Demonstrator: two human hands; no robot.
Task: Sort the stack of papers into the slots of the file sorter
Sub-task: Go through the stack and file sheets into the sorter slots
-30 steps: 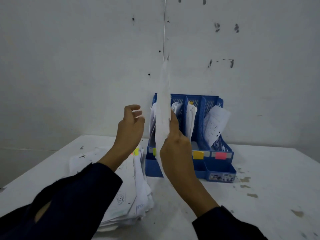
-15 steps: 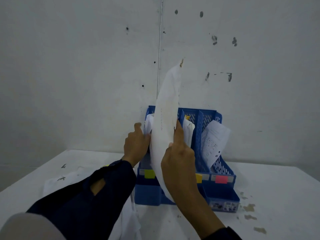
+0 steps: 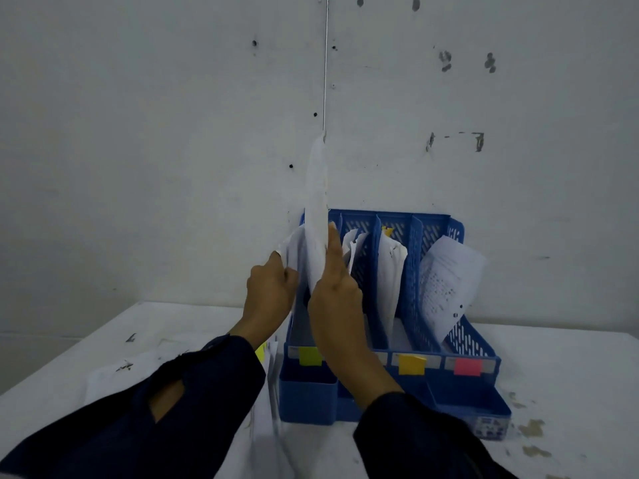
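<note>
Counting: one blue plastic file sorter with perforated lattice dividers forming four upright slots, three coloured tabs on its front lip (green, yellow, pink), one loose paper stack, two hands. Standing on a white, stained table against a grey, pock-marked wall. Pinching a single thin white sheet edge-on: right hand, thumb and fingers closed on the sheet's lower part, sheet upright and slightly bowed, its lower end at the leftmost slot. Gripping the curled tops of papers already in the leftmost slot: left hand, fingers curled round them. Holding creased sheets: second and third slots; leaning outward from the fourth slot, a printed page. Lying flat at left of the sorter, partly hidden by the dark left sleeve: the stack. Compared with half a second earlier: sheet turned narrower toward the camera and more vertical; left hand unchanged at the leftmost slot's papers.
</note>
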